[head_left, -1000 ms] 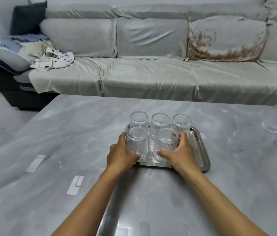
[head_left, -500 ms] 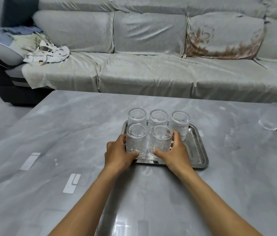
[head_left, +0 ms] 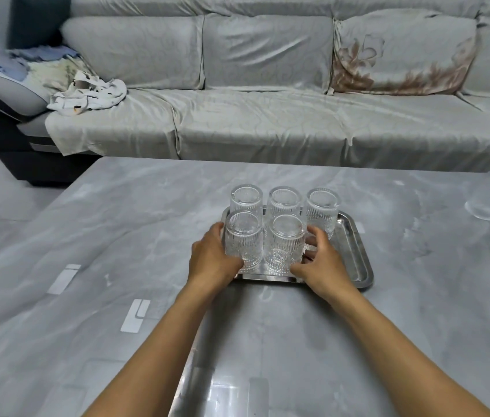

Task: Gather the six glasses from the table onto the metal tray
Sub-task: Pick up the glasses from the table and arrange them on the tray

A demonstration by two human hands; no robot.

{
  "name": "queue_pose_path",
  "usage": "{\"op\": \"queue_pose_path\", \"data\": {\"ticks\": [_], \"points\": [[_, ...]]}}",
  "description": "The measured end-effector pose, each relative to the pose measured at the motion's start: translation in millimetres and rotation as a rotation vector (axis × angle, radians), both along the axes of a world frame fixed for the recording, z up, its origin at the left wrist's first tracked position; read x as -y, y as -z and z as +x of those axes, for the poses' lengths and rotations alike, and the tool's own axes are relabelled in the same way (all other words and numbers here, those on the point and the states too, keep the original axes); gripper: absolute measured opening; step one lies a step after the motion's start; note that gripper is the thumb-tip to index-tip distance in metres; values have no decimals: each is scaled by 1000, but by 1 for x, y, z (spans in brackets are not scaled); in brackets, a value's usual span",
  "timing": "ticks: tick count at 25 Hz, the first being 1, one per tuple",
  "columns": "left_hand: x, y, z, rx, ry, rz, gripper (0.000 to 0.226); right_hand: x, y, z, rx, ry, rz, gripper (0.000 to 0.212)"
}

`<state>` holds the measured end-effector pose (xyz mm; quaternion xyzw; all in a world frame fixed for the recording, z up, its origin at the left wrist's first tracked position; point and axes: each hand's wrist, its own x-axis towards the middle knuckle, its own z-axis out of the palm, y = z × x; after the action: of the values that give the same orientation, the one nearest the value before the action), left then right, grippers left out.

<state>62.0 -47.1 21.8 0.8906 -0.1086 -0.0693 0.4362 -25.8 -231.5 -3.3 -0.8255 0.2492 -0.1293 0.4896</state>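
While five ribbed glasses stand upright on the metal tray (head_left: pixel 355 254), a sixth glass (head_left: pixel 485 206) remains on the grey marbled surface (head_left: pixel 87 236), far to the right and well apart from the tray. On the tray, three glasses form the far row: the far-left glass (head_left: pixel 246 200), the far-middle glass (head_left: pixel 284 201) and the far-right glass (head_left: pixel 322 210). Two glasses form the near row: the near-left glass (head_left: pixel 243 240) and the near-right glass (head_left: pixel 286 243), which stand just beside each other. The right part of the tray is bare metal. The left hand (head_left: pixel 212 260) is curled against the left side of the near-left glass, with the thumb across its near lower wall and the fingers (head_left: pixel 216 233) wrapped behind its left wall. The right hand (head_left: pixel 321 264) is cupped against the right side of the near-right glass, with the thumb low at its near base and the fingers (head_left: pixel 315 236) bent around its right wall, between that glass and the far-right glass. Both hands therefore press the near pair from opposite sides. Both glasses rest with their bases on the tray. Both forearms extend from the near edge of the view over the surface. A grey sofa (head_left: pixel 267 115) with a crumpled cloth (head_left: pixel 87 96) on its left seat stands beyond the far edge of the surface.
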Motion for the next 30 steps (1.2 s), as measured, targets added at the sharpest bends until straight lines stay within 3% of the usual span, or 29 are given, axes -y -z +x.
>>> {"op": "queue_pose_path", "data": {"ticks": [3, 6, 11, 15, 19, 24, 27, 30], "points": [[13, -28, -23, 349, -8, -129, 66, 26, -18, -14, 45, 95, 3, 77], [48, -35, -70, 475, 166, -202, 62, 67, -35, -44, 134, 210, 34, 64], [165, -18, -129, 394, 686, -25, 59, 141, -42, -120, 153, 371, 8, 49], [279, -13, -107, 205, 824, 407, 75, 193, -32, -170, 116, 464, -40, 48], [325, 9, -76, 249, 903, 808, 82, 246, -32, -170, 126, 503, -168, 51], [333, 26, -61, 329, 926, 830, 88, 334, -50, -108, -97, 397, -613, 63], [331, 28, -60, 321, 923, 788, 89, 378, -57, -76, -339, 403, -689, 70], [329, 26, -63, 301, 916, 816, 88, 390, -42, -73, -393, 427, -724, 38]]}}
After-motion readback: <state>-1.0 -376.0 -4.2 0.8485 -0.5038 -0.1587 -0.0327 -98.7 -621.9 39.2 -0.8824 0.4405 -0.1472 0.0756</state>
